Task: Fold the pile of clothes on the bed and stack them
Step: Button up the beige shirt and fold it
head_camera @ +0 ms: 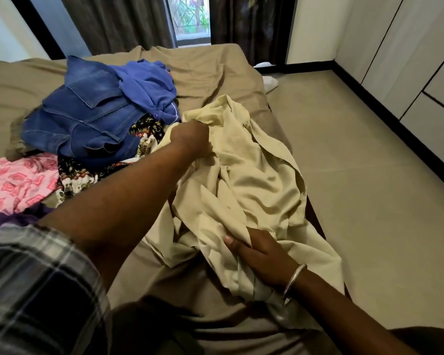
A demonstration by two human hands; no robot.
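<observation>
Along the right edge of the bed (205,70), a cream garment (254,175) is lying crumpled, its near end trailing toward the person. The left hand (190,139) is reaching across and gripping the garment's far end, fingers curled into the cloth. The right hand (259,257) is pinching the near edge, thumb and fingers clamped on a fold. Just beside it to the left, the unfolded pile is waiting: a denim jacket (87,116), a blue top (149,83), a black patterned cloth (82,172) and a pink printed piece (18,183). To do this well, both hands should probably be finding true corners or seams, lifting and shaking the cloth flat, then laying it on bare bedsheet clear of the pile before folding.
</observation>
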